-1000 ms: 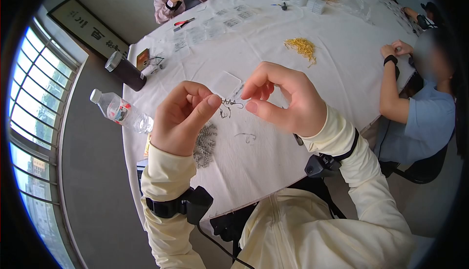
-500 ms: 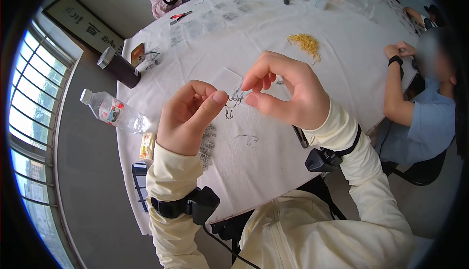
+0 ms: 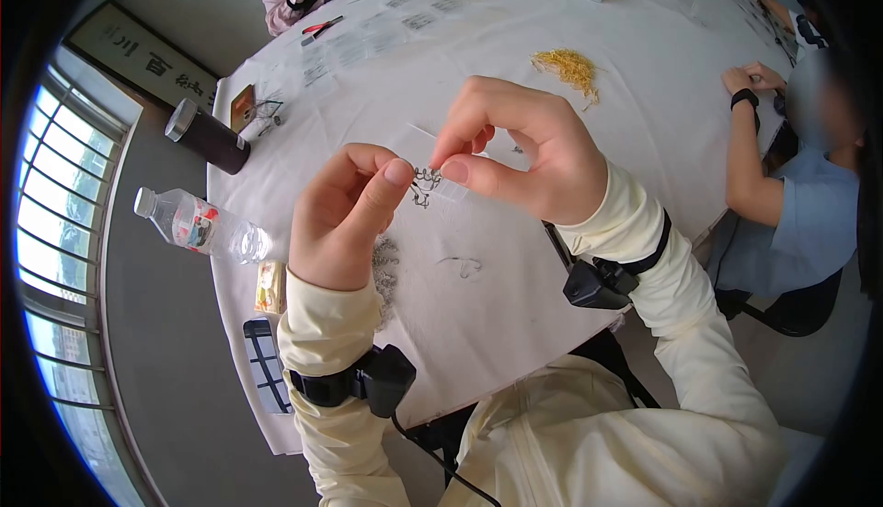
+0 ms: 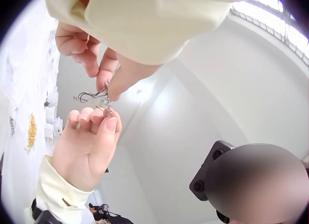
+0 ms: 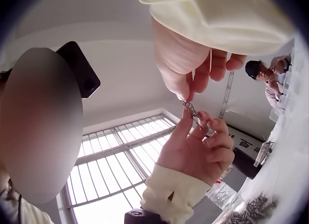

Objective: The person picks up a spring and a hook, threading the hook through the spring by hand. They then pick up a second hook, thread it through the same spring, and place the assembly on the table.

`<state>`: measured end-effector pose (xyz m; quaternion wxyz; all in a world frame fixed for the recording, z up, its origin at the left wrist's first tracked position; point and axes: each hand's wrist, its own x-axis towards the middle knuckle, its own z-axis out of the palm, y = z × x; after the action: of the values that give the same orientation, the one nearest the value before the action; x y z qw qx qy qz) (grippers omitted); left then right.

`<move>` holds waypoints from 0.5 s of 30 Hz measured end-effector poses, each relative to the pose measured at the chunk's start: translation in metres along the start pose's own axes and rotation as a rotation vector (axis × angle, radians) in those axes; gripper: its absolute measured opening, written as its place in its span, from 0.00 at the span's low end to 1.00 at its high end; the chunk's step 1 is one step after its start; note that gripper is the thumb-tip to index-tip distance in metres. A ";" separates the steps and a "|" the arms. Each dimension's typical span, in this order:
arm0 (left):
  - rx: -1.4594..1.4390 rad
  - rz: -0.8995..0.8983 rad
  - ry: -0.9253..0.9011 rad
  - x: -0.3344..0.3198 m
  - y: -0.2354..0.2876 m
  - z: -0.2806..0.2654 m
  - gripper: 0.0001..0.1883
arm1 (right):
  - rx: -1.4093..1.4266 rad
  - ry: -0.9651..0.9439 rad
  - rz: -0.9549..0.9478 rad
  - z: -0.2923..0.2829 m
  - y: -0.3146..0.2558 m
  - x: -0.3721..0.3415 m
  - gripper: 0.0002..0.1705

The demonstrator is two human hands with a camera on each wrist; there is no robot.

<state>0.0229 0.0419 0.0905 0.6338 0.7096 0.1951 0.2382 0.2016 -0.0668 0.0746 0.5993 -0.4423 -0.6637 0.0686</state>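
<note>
In the head view a small cluster of dark metal hooks (image 3: pixel 422 190) hangs between the two hands above the table. The left hand (image 3: pixel 346 217) pinches one side of it between thumb and forefinger. From the other side, the right hand (image 3: pixel 524 150) pinches its end with thumb and index fingertip. The left wrist view shows curved hooks (image 4: pixel 89 95) sticking out beside the fingertips. A pile of grey metal pieces (image 3: pixel 384 272) lies behind the left wrist, partly hidden. One loose hook piece (image 3: pixel 464 266) rests on the cloth below the hands.
A plastic bottle (image 3: pixel 200 225), a dark flask (image 3: pixel 208 136) and a phone (image 3: pixel 266 365) are along the left edge. Yellow pieces (image 3: pixel 571 71) and red-handled pliers (image 3: pixel 322 28) lie farther back. A clear plastic piece (image 3: pixel 451 186) is behind the hands. Other people sit around the table.
The right hand has moved left to the left hand, and its fingertips have closed onto the hook cluster. The view has shifted slightly, showing more of the phone.
</note>
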 end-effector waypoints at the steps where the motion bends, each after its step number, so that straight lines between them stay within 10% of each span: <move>1: 0.004 0.009 0.018 0.001 0.000 0.001 0.10 | -0.019 0.010 -0.028 0.000 0.001 -0.001 0.02; 15: -0.152 0.127 0.053 -0.004 0.012 0.023 0.06 | 0.055 0.059 -0.011 -0.009 -0.002 -0.011 0.07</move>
<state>0.0329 0.0193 0.0998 0.6640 0.6640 0.1477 0.3106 0.2070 -0.0795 0.0701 0.6310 -0.4239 -0.6459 0.0705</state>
